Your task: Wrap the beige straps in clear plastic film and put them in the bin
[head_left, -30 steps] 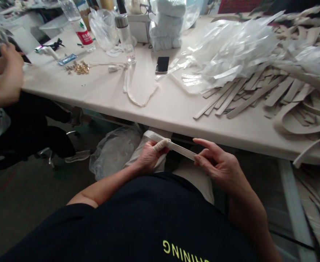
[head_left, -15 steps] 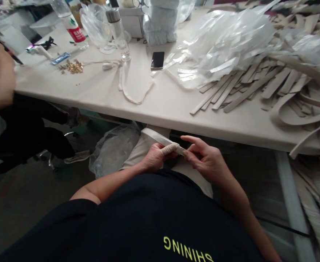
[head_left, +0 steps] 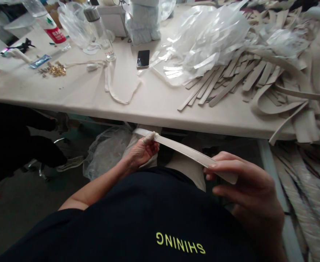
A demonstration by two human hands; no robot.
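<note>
A flat off-white strap (head_left: 186, 149) with stitching along its edge stretches between my hands, just below the table's front edge. My left hand (head_left: 142, 150) pinches it near the far end, its thumb wrapped in something pale. At the near end, my right hand (head_left: 251, 185) grips the strap between thumb and fingers, and a short tip sticks out past them. The strap slopes down from left to right above my lap. Whether its far end goes on behind my left hand I cannot tell.
On the table (head_left: 86, 92) lie a heap of beige strips (head_left: 231, 78), clear plastic film (head_left: 206, 40), a phone (head_left: 143, 59), small gold-coloured pieces (head_left: 56, 69), a glass bottle (head_left: 101, 34) and a red-labelled bottle (head_left: 51, 29). A plastic bag (head_left: 102, 154) hangs below. Someone's dark-clothed legs (head_left: 10, 138) are at left.
My right hand has moved right and towards me along the strap, away from my left hand, so a long stretch now shows between them. The view has shifted right.
</note>
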